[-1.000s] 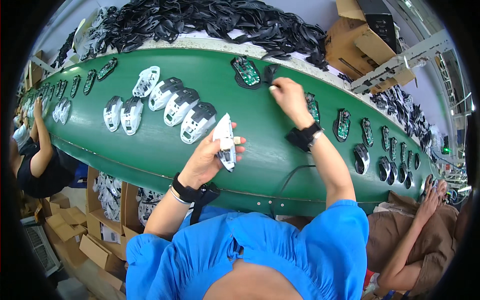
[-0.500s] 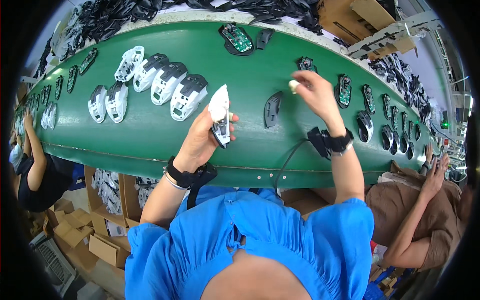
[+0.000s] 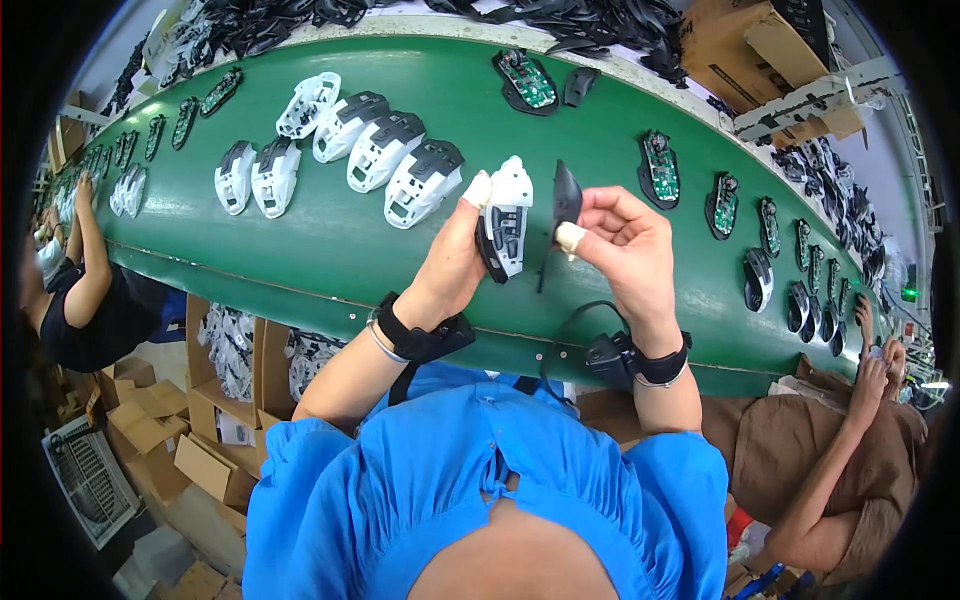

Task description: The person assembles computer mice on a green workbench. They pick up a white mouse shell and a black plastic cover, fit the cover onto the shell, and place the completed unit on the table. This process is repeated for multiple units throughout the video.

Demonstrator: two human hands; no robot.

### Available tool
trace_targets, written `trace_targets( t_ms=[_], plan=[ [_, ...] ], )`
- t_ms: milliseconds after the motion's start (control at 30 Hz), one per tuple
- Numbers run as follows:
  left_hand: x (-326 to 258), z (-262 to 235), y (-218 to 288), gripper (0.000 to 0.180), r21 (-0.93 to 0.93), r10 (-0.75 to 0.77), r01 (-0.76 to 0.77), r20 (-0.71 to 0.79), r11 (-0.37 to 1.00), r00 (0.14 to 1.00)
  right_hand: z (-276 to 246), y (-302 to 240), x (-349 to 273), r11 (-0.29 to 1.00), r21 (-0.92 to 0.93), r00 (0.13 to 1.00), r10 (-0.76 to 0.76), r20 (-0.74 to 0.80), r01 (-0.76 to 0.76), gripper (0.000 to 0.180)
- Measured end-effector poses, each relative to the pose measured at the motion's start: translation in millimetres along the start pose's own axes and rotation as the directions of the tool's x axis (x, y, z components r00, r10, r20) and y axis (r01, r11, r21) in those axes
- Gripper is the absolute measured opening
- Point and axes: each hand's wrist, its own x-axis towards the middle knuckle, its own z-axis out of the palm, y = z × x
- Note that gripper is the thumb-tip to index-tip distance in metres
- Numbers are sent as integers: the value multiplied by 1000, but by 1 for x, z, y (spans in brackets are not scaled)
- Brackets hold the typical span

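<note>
The left hand (image 3: 455, 265) grips a white mouse shell (image 3: 507, 215) above the green belt (image 3: 330, 250); the right hand (image 3: 625, 250) pinches a small black part (image 3: 566, 193) just beside it; that thin pinch could slip, dropping the part; a second ago, the right hand reached far across the belt.

A large brown corrugated cardboard box (image 3: 745, 40) stands at one o'clock, beyond the far rim of the belt, its top open and dark parts showing inside. At eight o'clock, under the belt's near edge, a row of open brown cardboard cartons (image 3: 235, 350) holds white plastic parts. Just below them, toward seven o'clock, smaller flattened brown cardboard boxes (image 3: 150, 420) lie piled on the floor. A tiny green glowing indicator light (image 3: 908, 295) shows at three o'clock; whether it belongs to a screen cannot be told.
</note>
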Motion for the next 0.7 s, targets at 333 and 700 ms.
trace_targets(
  t_ms=[333, 700],
  plan=[
    [1, -3, -3, 58, 99, 97, -96, -1, 990, 995, 21, 7, 3, 855, -513, 986, -146, -86, 81, 34],
    [-10, -10, 7, 55, 607, 218, -204, 53, 768, 975, 33, 21, -16, 887, -456, 991, -113, -71, 69, 32]
  ],
)
